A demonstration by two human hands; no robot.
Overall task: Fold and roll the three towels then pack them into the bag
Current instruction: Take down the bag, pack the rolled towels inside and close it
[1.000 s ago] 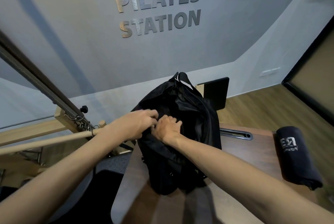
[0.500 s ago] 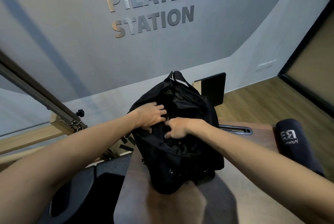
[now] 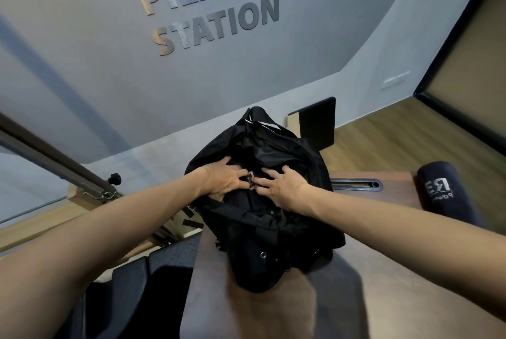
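Observation:
A black duffel bag point(image 3: 273, 243) stands on the brown table point(image 3: 383, 297) in front of me. My left hand point(image 3: 223, 180) and my right hand point(image 3: 283, 186) lie side by side on the bag's top, fingers spread and pressing on dark fabric. Between the fingertips shows a small light logo on a dark towel point(image 3: 250, 177) in the bag's mouth. A second dark towel point(image 3: 449, 193), rolled and with white lettering, lies on the table at the right edge, apart from both hands. What else the bag holds is hidden.
A black board point(image 3: 317, 122) leans behind the bag. A metal slot handle point(image 3: 356, 185) is set in the tabletop right of the bag. A wooden frame with a steel spring point(image 3: 54, 166) runs along the left, above a black padded part point(image 3: 131, 284).
Both hands were curled and pinching at the bag's opening. Now their fingers are spread out on the top of the bag. The view has shifted slightly.

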